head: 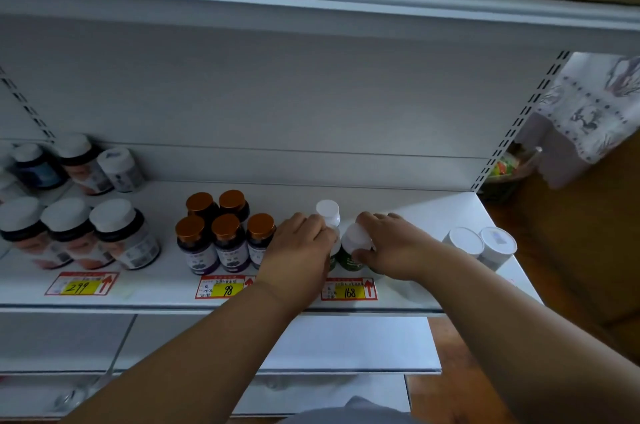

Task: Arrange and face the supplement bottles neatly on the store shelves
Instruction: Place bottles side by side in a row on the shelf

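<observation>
White store shelving fills your view, and the shelf you are working on carries price tags along its front edge. Far left, the big white-capped bottles stand in loose rows above the 299 tag, some labels turned aside. Next come the copper-capped bottles, grouped tidily behind the 98 tag. Your left hand sits just right of them, its grip curled round a white-capped bottle that it mostly hides; another white-capped bottle stands right behind. Your right hand pinches the cap of the green bottle, which stands upright above the 168 tag. Further right, two white tubs wait near the shelf's end. To do this step well, I judge you should turn each green bottle by its cap until the label looks straight out, keeping it flat on the shelf, then bring the pair together, touching and level with the front line over their tag. Mind your left wrist: it is close to the copper-capped group and could nudge it.
</observation>
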### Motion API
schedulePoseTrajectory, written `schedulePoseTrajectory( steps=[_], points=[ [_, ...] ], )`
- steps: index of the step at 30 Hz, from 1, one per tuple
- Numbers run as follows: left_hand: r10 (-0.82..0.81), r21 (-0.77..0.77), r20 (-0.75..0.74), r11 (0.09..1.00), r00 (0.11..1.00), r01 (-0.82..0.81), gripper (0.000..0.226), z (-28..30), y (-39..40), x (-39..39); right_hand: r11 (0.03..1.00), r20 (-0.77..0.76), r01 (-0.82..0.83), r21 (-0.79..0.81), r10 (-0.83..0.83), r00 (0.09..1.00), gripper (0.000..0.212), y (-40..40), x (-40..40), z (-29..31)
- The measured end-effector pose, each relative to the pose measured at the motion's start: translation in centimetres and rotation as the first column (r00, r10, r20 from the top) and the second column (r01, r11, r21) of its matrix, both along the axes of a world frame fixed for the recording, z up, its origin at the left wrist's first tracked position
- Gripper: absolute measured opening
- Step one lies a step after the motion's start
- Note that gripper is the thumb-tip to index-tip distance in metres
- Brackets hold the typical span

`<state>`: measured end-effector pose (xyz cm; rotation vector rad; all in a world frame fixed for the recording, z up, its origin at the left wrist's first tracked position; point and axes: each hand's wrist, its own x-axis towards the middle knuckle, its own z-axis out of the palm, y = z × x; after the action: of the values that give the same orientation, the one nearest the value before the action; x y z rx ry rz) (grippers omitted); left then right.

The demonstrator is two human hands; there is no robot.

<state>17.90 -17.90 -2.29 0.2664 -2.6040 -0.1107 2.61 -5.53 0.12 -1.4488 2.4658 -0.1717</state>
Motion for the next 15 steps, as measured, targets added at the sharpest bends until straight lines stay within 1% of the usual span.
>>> schedulePoseTrajectory(
  steps=[2, 5, 6, 8, 9, 10, 11, 15],
  points=[
    [0.007, -0.006, 0.04, 1.0, 0.999, -0.007, 0.032, 0.3, 0.2, 0.0, 1.0, 0.024, -0.001, 0.013, 0.001, 1.0, 0.04, 0.0, -0.1, 0.3],
    [0.008, -0.011, 0.068, 1.0, 0.998, -0.008, 0.033, 0.9, 0.2, 0.1, 0.999, 0.038, -0.002, 0.042, 0.0, 0.999, 0.039, -0.1, -0.3, 0.5],
    [0.011, -0.005, 0.068, 1.0, 0.998, -0.011, 0.033, 1.0, 0.3, 0.2, 0.999, 0.044, 0.008, 0.05, -0.01, 0.999, 0.043, -0.2, -0.2, 0.7],
    [0.014, 0.017, 0.048, 1.0, 0.999, -0.015, 0.035, 1.3, 0.3, 0.8, 0.998, 0.037, 0.04, 0.048, -0.042, 0.998, 0.061, -0.3, 0.1, 1.1],
    [0.014, 0.035, 0.03, 0.999, 0.999, -0.015, 0.035, 1.5, 0.3, 1.2, 0.998, 0.016, 0.052, 0.029, -0.052, 0.999, 0.071, -0.5, 0.4, 1.4],
    [0.016, 0.057, 0.012, 0.998, 1.0, -0.017, 0.034, 1.8, 0.2, 1.8, 0.998, -0.01, 0.057, -0.008, -0.057, 0.998, 0.077, -0.8, 0.8, 1.8],
    [0.023, 0.076, -0.004, 0.997, 1.0, -0.023, 0.032, 2.1, -0.1, 2.6, 0.997, -0.034, 0.052, -0.06, -0.054, 0.998, 0.078, -1.2, 1.5, 2.3],
    [0.084, 0.154, -0.064, 0.985, 0.994, -0.073, 0.023, 3.8, -3.1, 6.7, 0.971, -0.049, -0.008, -0.24, -0.004, 0.999, 0.062, -4.7, 5.7, 4.6]
  ],
)
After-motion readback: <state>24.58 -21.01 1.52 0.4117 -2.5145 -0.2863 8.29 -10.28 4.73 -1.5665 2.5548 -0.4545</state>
